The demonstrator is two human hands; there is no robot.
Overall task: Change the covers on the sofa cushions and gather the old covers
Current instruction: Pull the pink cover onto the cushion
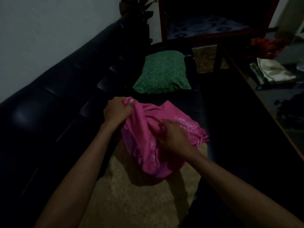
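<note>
The dark sofa [54,89] carries 2 cushions. The green cushion [162,72] lies flat at the far end of the seat, apart from the work. The pink cover [148,137] is bunched over a cushion at the seat's near edge, above the beige rug [131,203]. The left hand [115,111] grips the cover's far corner, probably to hold it taut. The right hand [172,137] pinches a fold of fabric mid-cover; dim light hides which way it is being pulled.

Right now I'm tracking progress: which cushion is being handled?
The pink cushion, nearest the camera: the left hand and right hand both grip its cover. The green cushion lies untouched farther along the sofa.
</note>
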